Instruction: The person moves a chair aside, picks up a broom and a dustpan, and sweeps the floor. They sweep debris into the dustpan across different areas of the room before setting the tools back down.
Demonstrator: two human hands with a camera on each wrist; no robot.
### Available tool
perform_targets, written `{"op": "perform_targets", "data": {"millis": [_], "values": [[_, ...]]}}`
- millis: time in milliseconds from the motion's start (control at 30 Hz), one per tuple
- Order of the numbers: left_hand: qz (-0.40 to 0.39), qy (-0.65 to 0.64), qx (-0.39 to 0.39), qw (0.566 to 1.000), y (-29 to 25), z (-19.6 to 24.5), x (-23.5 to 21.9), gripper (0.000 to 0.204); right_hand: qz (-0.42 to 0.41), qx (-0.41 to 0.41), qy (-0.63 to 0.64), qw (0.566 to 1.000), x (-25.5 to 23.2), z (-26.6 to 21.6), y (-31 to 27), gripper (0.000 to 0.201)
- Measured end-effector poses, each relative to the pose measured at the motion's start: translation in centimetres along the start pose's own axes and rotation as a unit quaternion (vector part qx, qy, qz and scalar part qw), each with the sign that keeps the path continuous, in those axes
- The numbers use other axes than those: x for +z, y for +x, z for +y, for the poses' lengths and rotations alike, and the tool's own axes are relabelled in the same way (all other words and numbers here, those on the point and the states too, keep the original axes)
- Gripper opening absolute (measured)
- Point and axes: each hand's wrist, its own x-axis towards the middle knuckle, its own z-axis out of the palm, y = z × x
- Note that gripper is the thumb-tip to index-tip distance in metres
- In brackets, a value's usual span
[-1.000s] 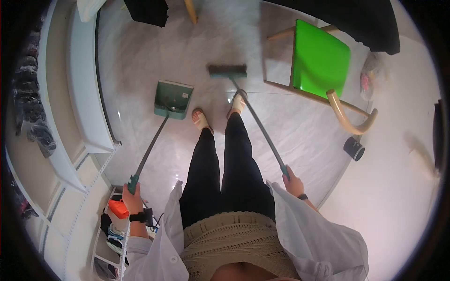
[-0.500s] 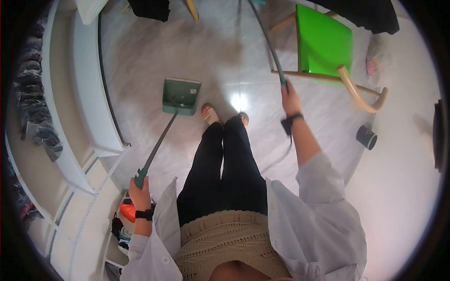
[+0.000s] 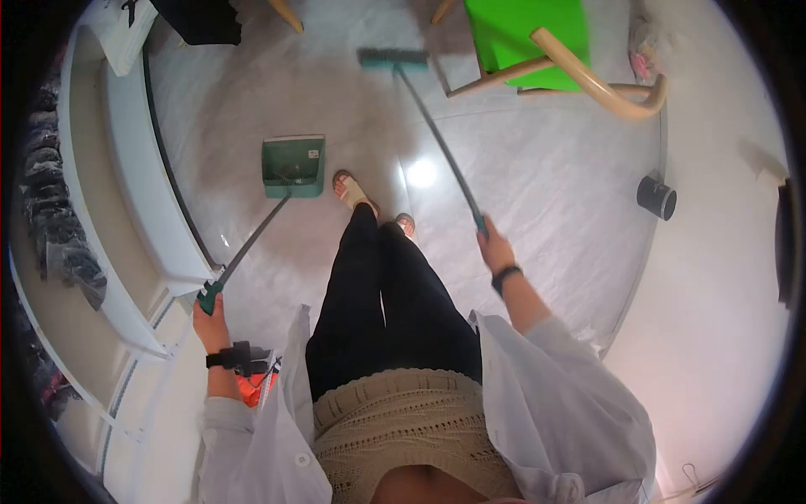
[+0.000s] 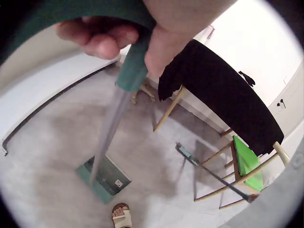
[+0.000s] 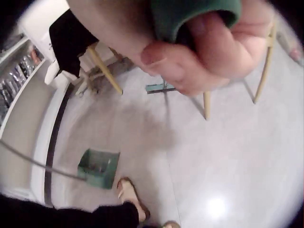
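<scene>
a person stands on a pale glossy floor (image 3: 546, 193), the left hand (image 3: 211, 312) wrapped round the green grip of a long-handled green plastic dustpan (image 3: 292, 166), which rests flat just beside the sandalled left foot (image 3: 351, 190). the right hand (image 3: 494, 249) is closed round the grip of a green-headed broom (image 3: 394, 58). half a second ago the broom was lifted high with the arm stretched out; now its head is back down on the floor, well ahead of the pan, near the green-seated wooden chair (image 3: 525, 38). it looks placed for a stroke toward the pan.
</scene>
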Motion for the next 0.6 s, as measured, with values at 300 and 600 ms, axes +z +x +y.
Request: {"op": "perform_targets", "data": {"millis": [300, 600], "values": [[0.024, -0.056, 0.064, 0.996, -0.7, 1.3, -0.3, 0.034, -0.092, 0.052, 0.126, 0.986, 2.8, 14.7, -26.1, 0.05], [0.042, -0.052, 0.059, 0.996, -0.8, 0.6, 0.3, 0.035, -0.048, -0.065, 0.044, 0.996, 4.8, 9.5, -12.1, 0.049]]}}
